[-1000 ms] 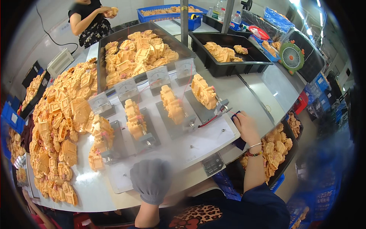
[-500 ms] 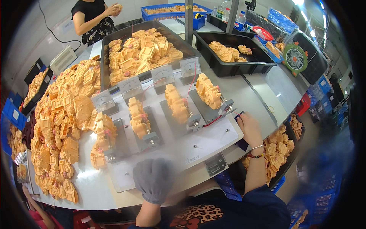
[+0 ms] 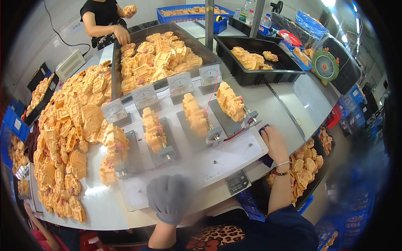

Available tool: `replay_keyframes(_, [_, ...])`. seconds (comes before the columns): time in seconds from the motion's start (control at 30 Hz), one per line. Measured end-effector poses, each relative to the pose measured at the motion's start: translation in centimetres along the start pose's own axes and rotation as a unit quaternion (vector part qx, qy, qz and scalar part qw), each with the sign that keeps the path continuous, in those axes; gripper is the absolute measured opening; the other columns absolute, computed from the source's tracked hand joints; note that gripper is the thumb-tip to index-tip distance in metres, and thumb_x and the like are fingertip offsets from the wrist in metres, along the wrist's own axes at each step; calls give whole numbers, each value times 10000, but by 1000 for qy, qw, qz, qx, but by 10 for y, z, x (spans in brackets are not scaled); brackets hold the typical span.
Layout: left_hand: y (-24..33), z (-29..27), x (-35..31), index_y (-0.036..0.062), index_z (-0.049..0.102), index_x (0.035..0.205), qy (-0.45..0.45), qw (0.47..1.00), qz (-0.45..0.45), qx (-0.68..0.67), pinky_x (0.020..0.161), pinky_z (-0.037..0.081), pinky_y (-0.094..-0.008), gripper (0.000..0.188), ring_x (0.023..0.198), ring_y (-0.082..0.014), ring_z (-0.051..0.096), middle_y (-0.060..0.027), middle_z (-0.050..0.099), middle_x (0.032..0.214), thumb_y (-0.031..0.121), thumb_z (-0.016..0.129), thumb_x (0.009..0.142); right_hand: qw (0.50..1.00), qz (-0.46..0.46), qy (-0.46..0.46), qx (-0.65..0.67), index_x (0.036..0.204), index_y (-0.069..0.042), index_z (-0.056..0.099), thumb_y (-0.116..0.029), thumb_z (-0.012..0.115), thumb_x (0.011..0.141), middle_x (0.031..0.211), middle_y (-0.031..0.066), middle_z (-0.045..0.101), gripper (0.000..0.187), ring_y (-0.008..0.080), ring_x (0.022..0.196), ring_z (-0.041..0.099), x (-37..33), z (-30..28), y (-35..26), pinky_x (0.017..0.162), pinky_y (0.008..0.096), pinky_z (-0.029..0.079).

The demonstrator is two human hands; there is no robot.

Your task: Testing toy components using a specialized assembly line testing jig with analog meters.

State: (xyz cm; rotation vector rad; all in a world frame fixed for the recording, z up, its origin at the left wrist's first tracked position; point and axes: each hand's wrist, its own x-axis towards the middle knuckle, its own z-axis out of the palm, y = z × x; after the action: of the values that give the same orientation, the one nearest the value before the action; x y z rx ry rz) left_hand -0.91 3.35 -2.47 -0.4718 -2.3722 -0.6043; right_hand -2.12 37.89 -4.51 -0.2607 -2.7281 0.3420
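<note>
My left hand (image 3: 169, 198), in a grey glove, is a closed fist over the near edge of the white board (image 3: 226, 155); its finger ends and anything in them are hidden. At the board's right end my bare right hand (image 3: 275, 144) is closed around a dark blue object (image 3: 266, 159), mostly covered by the hand. Ahead, yellow-orange plastic gearbox-like parts sit on grey metal fixtures: one at far right (image 3: 230, 101), then another (image 3: 195, 115), another (image 3: 153, 129) and one at left (image 3: 116, 142). A dial meter (image 3: 181, 83) stands behind the fixtures, among several.
A large heap of the same parts (image 3: 63, 142) covers the table's left. Black trays of parts stand behind, one large (image 3: 167, 79) and one smaller (image 3: 261, 75). A co-worker (image 3: 102, 25) stands beyond. Metal posts (image 3: 209, 25) rise at the back; a bin of parts (image 3: 307, 167) is at lower right.
The co-worker's hands have parted: one has come down to the large tray's edge, the other holds a part up. My hands stay almost still, and the view has shifted slightly.
</note>
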Motion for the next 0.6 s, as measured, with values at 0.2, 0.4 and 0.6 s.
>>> replay_keyframes(0.2, [-1,1,-1,126,598,757,-2,1000,3,-1,610,377,-386,128,646,-255,501,-27,519,668,90,706,699,1000,7,-9,-2,883,-25,608,-208,532,954,882,170,588,211,414,740,594,1,-1,-1,645,493,478])
replay_keyframes(0.4, [-3,3,-2,124,596,760,4,1000,11,-2,615,377,-383,133,650,-251,505,-25,522,670,87,708,699,1000,8,-11,-5,886,-24,605,-211,534,953,887,169,586,211,412,738,593,1,1,1,652,491,477])
replay_keyframes(0.6, [-2,0,-3,130,599,753,-5,1000,10,1,623,377,-382,127,651,-246,507,-19,524,670,95,709,701,1000,7,-6,-3,890,-24,603,-209,530,952,899,165,584,208,408,748,591,-1,3,4,650,489,475])
